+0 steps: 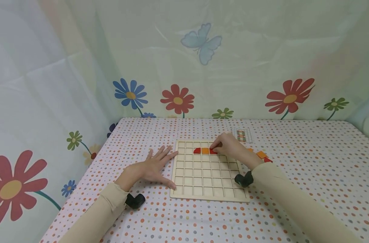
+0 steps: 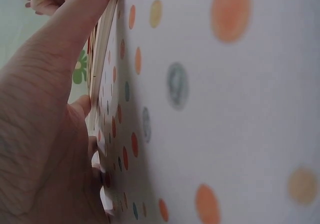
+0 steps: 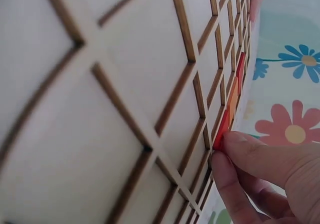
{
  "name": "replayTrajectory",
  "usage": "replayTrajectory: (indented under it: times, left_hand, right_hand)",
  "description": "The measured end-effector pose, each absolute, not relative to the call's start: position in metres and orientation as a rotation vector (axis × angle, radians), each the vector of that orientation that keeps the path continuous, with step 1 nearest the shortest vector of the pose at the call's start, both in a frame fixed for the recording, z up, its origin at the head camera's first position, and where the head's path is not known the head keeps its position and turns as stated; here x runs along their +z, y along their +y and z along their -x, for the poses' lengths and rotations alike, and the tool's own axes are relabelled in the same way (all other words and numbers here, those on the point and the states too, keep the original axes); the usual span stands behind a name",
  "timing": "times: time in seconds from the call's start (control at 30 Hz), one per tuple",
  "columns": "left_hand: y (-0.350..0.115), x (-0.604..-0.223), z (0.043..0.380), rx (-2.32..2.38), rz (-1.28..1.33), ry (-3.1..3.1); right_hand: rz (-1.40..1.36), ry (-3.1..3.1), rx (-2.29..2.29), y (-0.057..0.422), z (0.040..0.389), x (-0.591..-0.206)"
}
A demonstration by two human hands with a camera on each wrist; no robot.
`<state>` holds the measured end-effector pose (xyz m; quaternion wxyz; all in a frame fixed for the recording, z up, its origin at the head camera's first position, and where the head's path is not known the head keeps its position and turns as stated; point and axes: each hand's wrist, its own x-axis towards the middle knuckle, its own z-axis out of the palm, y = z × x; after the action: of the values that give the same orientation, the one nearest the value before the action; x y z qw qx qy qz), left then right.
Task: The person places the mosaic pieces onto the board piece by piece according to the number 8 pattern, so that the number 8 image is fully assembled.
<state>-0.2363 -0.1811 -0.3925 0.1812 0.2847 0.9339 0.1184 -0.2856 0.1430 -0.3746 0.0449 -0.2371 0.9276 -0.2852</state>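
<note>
A pale wooden grid board (image 1: 199,173) lies flat on the table. In its second row from the far edge, a red curved piece (image 1: 197,151) and an orange square (image 1: 205,151) sit side by side. Just right of the orange square, my right hand (image 1: 230,145) pinches another red piece (image 3: 221,131) between thumb and index finger, at its cell; whether it is fully seated I cannot tell. My left hand (image 1: 154,167) is spread at the board's left side, thumb and fingertips touching the edge. In the left wrist view, the left thumb (image 2: 60,39) lies along that edge.
Beyond the board's far right corner lies a small card (image 1: 242,135) printed with a coloured grid pattern. Loose orange (image 1: 261,154) and red (image 1: 267,160) pieces lie right of the board, partly behind the right forearm. A dotted cloth (image 1: 309,162) covers the table.
</note>
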Motion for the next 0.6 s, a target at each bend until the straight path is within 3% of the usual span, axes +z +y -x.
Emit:
replayTrajectory:
  times: [0.17,0.4,0.6]
  left_hand:
    - [-0.182,-0.396,0.238,0.309,-0.8,2.642]
    - [-0.181,-0.395,0.237,0.321,-0.793,2.645]
    - [-0.181,-0.394,0.235,0.318,-0.799,2.646]
  right_hand:
    - [0.783,2.82,-0.914,0.153,0.273,-0.376]
    - [0.876,3.019,-1.013,0.191,0.231,-0.367]
    - [0.902,3.043,-0.832,0.225,0.202,-0.359]
